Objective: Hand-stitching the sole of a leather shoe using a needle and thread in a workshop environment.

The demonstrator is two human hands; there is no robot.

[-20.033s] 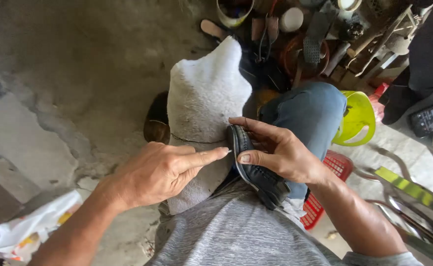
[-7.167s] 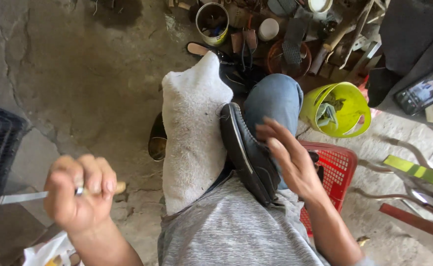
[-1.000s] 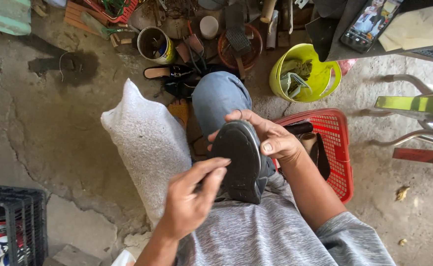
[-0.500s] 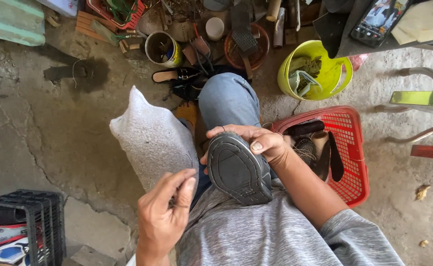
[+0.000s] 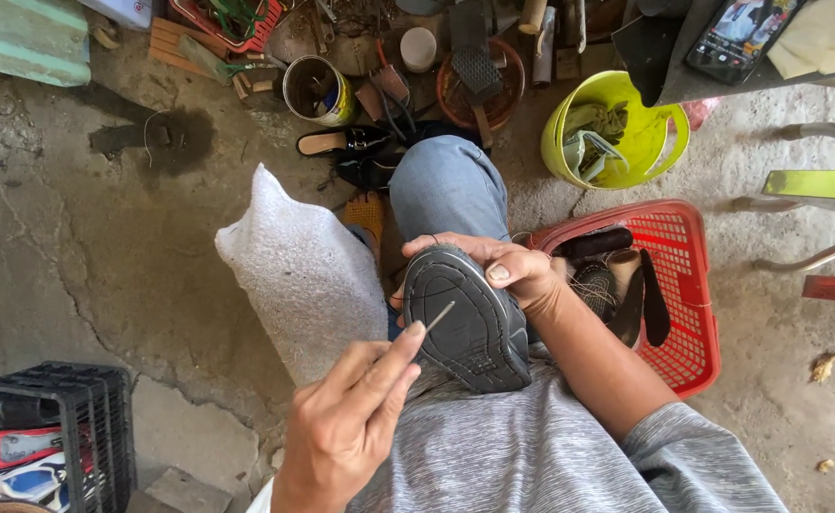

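A dark shoe [image 5: 470,323] rests sole-up on my lap, heel toward my belly. My right hand [image 5: 503,271] grips the shoe around its toe end, thumb on the sole's edge. My left hand [image 5: 351,418] pinches a thin metal needle or awl [image 5: 436,316] between thumb and fingers, its tip lying on the grey treaded sole. A white foam-wrapped bundle [image 5: 303,275] lies over my left thigh, beside the shoe. My jeans-clad knee [image 5: 446,185] points away from me.
A red plastic basket [image 5: 693,285] with shoe parts stands at the right. A yellow-green bucket [image 5: 617,128], a tin can [image 5: 315,90], sandals and tools lie ahead. A black crate [image 5: 66,427] sits at lower left. Cracked concrete floor all round.
My left hand has risen from beside the bundle and brought the thin needle onto the sole. The shoe and my right hand have stayed nearly still.
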